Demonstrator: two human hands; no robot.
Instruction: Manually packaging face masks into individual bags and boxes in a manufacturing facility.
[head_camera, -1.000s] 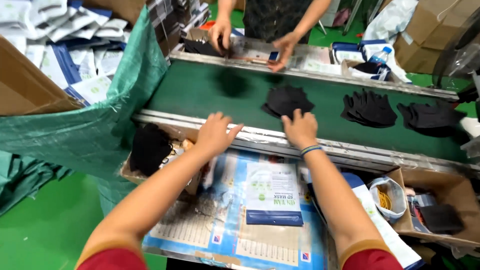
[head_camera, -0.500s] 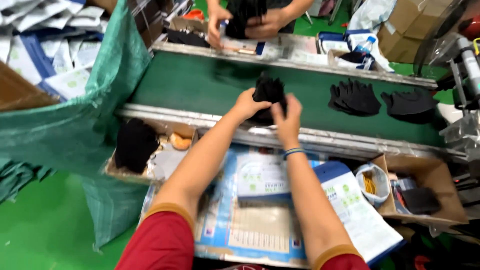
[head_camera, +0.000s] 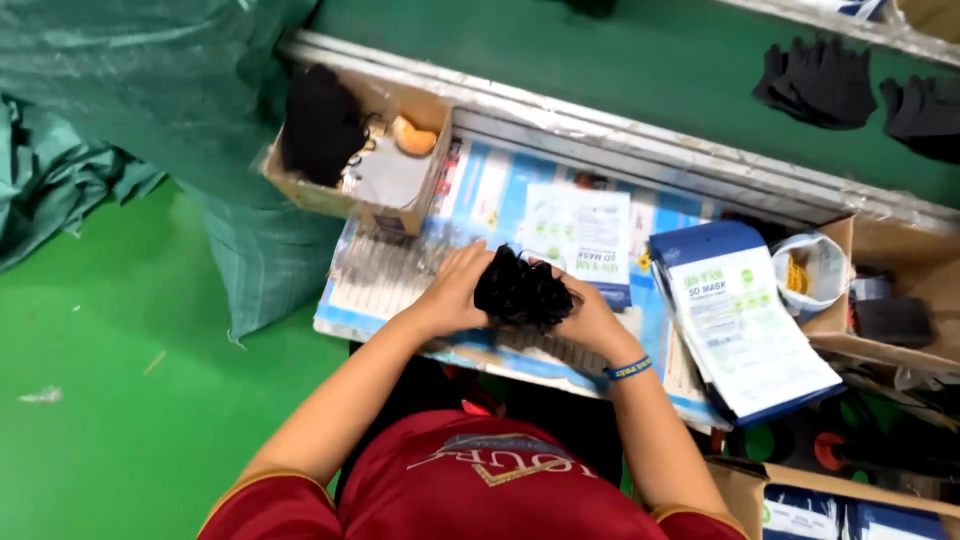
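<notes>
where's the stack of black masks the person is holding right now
In the head view the stack of black masks sits centre frame, gripped between the left hand and right hand, just above the printed blue-and-white sheets on the worktable.

A green conveyor belt (head_camera: 620, 70) with a metal rail (head_camera: 640, 150) along its near edge was seen across the top, and two separate piles of black fabric pieces (head_camera: 822, 82) (head_camera: 925, 105) were laid on it at the right. A small open cardboard box (head_camera: 352, 200) was set at the left just below the rail, with a black bundle (head_camera: 320, 122) and an orange object (head_camera: 412, 135) inside. Blue and white printed pouches (head_camera: 575, 225) were spread flat over the work surface, and a stack of them (head_camera: 745, 325) was angled to the right. A crumpled green woven sack (head_camera: 130, 80) was draped at the upper left above the green floor (head_camera: 110, 400). Another cardboard box (head_camera: 895, 290) was placed at the right edge.
</notes>
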